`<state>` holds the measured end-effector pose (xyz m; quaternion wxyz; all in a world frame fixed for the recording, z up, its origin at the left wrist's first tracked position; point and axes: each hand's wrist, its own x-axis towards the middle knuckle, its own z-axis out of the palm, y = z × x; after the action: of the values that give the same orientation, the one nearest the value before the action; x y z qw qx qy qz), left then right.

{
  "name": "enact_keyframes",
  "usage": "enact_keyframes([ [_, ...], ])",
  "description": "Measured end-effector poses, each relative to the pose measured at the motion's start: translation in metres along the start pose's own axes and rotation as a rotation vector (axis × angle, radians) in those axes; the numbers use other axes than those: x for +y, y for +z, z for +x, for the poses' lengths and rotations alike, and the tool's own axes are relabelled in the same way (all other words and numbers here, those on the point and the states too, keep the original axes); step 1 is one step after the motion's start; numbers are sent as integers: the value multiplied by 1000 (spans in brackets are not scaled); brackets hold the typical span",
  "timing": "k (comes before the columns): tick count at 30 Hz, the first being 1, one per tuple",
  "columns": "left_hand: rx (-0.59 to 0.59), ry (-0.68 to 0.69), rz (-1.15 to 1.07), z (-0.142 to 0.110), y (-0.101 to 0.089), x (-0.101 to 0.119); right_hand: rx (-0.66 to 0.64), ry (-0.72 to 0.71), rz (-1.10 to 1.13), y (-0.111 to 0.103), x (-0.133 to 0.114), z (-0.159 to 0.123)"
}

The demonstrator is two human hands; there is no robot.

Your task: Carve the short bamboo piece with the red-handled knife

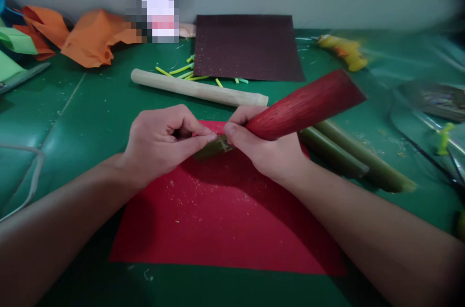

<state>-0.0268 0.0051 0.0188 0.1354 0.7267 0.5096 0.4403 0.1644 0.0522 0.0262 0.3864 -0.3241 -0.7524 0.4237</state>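
My left hand (163, 137) is closed in a pinch, thumb and forefinger meeting just above a short green bamboo-like piece (212, 148). What lies between those fingertips is too small to make out. Close beside it, my right hand (269, 147) is also closed, its thumb tip almost touching the left fingertips. A red, streaky, tapered roll (305, 106) rests in the crook of that hand, its wide end tilted up to the right. Below both hands lies a red sheet (218, 220) sprinkled with fine shavings.
A pale wooden stick (199, 88) lies beyond my hands, with yellow-green strips (181, 72) and a dark sheet (247, 48) behind. Green bamboo-like tubes (345, 157) lie right. A yellow glue gun (343, 52) is back right; crumpled orange paper (94, 38) is back left.
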Motion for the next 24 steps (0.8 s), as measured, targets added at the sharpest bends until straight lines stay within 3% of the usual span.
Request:
enact_keyframes([
  [11,-56,0,137,4,-4,4,10,12,-1,0,-1,-1],
  [15,-146,29,141,6,-6,7,13,10,0,0,-1,0],
  [17,-186,4,99,7,-7,6,15,15,1,0,-1,0],
  [24,-113,-131,-246,3,-5,-5,20,1,13,1,1,-1],
])
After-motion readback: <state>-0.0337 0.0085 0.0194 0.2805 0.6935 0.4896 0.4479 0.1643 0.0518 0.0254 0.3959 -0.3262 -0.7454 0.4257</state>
